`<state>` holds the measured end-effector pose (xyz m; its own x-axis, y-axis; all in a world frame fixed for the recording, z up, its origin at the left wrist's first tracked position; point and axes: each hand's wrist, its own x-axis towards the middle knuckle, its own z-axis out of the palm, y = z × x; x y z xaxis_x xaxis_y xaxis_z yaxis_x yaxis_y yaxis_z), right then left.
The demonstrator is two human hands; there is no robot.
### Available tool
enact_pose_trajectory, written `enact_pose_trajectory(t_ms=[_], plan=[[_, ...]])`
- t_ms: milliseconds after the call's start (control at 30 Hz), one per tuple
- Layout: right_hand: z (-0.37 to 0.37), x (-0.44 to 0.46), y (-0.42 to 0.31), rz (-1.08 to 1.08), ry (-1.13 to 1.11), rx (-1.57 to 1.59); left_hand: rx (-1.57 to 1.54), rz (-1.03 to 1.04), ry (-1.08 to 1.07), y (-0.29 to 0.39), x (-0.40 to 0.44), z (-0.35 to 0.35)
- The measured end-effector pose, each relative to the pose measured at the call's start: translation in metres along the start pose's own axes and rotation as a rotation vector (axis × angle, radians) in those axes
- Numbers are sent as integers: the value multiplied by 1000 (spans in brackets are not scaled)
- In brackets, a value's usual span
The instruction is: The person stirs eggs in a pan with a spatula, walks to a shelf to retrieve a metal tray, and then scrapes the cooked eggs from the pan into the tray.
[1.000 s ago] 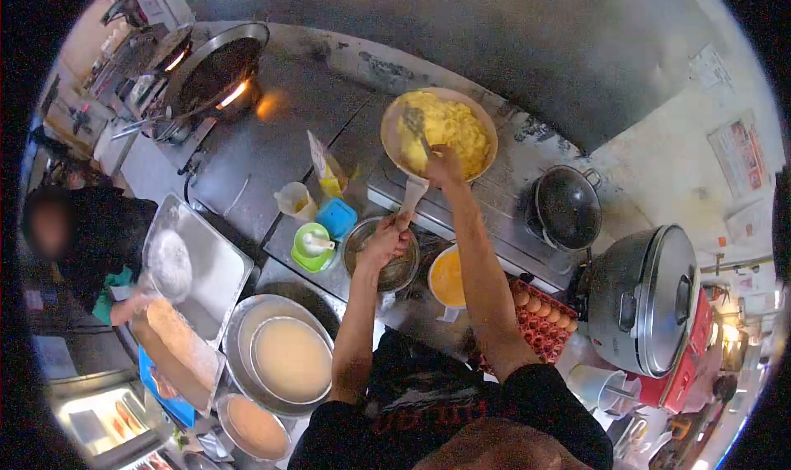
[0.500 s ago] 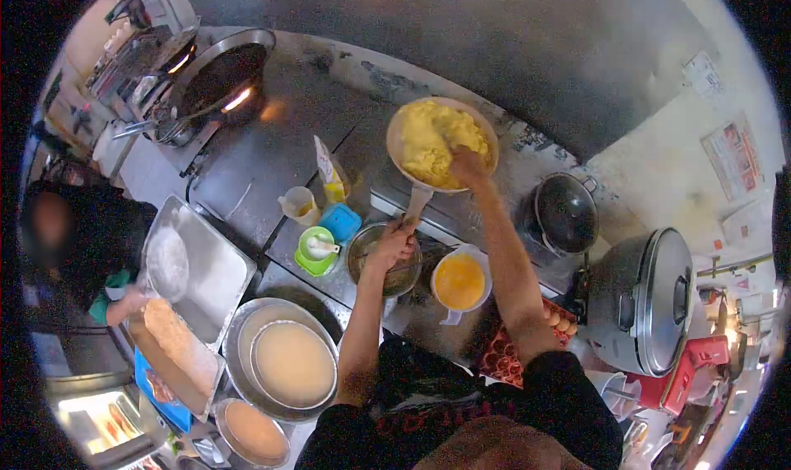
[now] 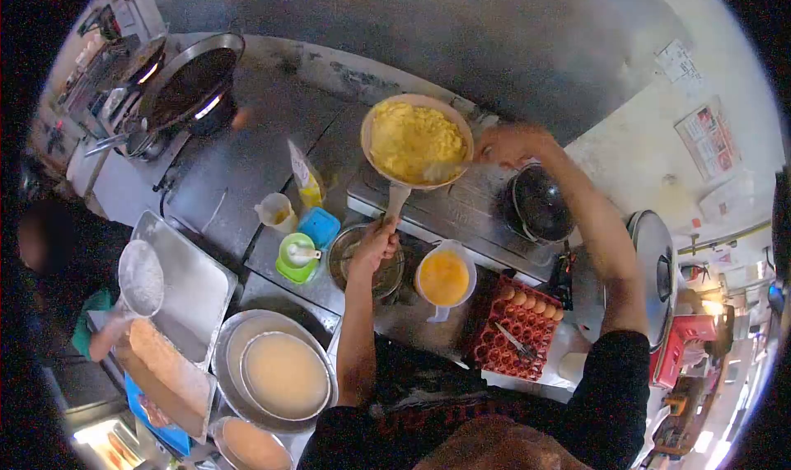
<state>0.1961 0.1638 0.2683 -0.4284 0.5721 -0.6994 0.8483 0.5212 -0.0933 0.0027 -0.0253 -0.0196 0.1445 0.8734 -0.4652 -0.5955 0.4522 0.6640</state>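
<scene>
My left hand (image 3: 376, 247) is wrapped round the handle of a frying pan (image 3: 370, 158), which sits over the stove top. Fluffy yellow scrambled egg (image 3: 416, 140) fills the pan. Just beyond its right rim is my right hand (image 3: 515, 145), fingers curled and smeared by motion. A whitish, blurred stirring utensil (image 3: 445, 171) reaches from it over the egg; its exact shape cannot be made out. Near my left wrist stands a metal bowl (image 3: 338, 264). Right of that, a clear jug (image 3: 470, 276) holds beaten egg (image 3: 445, 278).
A red egg tray (image 3: 503, 350) with several eggs lies at right, near a black lidded pot (image 3: 544, 206) and a large cooker (image 3: 651, 264). At left are a green tub (image 3: 298, 266), a blue box (image 3: 319, 225), batter bowls (image 3: 286, 375), a wok (image 3: 194, 83) and a co-worker's hand (image 3: 107, 334).
My right hand has moved from over the egg to beyond the pan's right rim. My left hand keeps hold of the handle. The view has shifted, uncovering more of the egg tray.
</scene>
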Motion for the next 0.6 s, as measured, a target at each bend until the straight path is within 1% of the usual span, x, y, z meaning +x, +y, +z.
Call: enact_pose_trajectory(t_ms=[33, 100, 167, 233, 333, 433, 467, 533, 567, 600], plan=[[1, 2, -4, -49, -67, -33, -3, 6, 6, 4, -3, 4], [23, 20, 0, -68, 82, -328, 5, 5, 31, 7, -6, 9], [52, 45, 12, -59, 204, -489, 6, 6, 65, 9, -11, 13], [69, 61, 22, -17, 309, -533, -5, 24, 102, 12, -14, 18], [78, 66, 24, 123, 491, -419, 32, 12, 98, 9, -11, 14], [94, 111, 70, 284, 669, -463, 141, 149, 140, 22, -34, 29], [88, 121, 85, 243, 717, -503, 202, 111, 99, 27, -32, 28], [70, 138, 103, 154, 811, -575, 256, 110, 81, 16, -22, 18], [55, 147, 106, 145, 795, -563, 285, 110, 76, 9, -15, 12], [38, 151, 102, 138, 777, -543, 269, 152, 41, 7, -12, 8]])
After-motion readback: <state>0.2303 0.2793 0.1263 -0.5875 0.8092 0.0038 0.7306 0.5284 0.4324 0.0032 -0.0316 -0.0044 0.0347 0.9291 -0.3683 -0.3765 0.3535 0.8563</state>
